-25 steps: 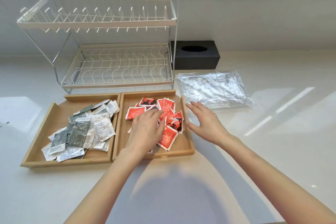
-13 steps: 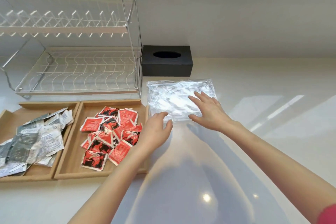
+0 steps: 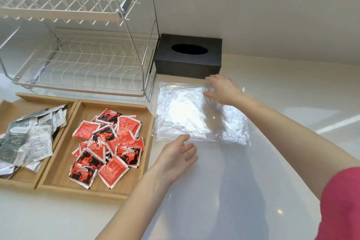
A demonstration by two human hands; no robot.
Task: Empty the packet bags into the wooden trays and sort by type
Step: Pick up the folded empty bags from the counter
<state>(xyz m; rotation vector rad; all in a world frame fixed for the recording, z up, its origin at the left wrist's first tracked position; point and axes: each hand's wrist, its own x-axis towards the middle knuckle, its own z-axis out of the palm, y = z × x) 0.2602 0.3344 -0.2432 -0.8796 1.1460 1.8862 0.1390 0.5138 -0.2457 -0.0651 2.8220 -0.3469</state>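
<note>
1. Lying flat on a glossy white desk (image 3: pixel 243 191), just right of the trays: clear bags (image 3: pixel 194 115).
2. Filling the right tray (image 3: pixel 64 158): red packets (image 3: pixel 109 142); filling the left tray (image 3: pixel 23 179): grey packets (image 3: pixel 27 138).
3. Spreading wide, holding nothing: left hand (image 3: pixel 175 159) at the bags' near edge, right hand (image 3: pixel 224 89) over their far corner.
4. Standing against the white wall (image 3: pixel 253 6): wire rack (image 3: pixel 81 60), black box (image 3: pixel 189 56).

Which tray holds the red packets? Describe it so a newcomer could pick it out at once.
Start at the wire dish rack at the back left; two wooden trays sit side by side in front of it. The right tray, nearer the clear plastic bags, holds the red packets. Its neighbour, the left tray, holds grey and white packets instead.
</note>
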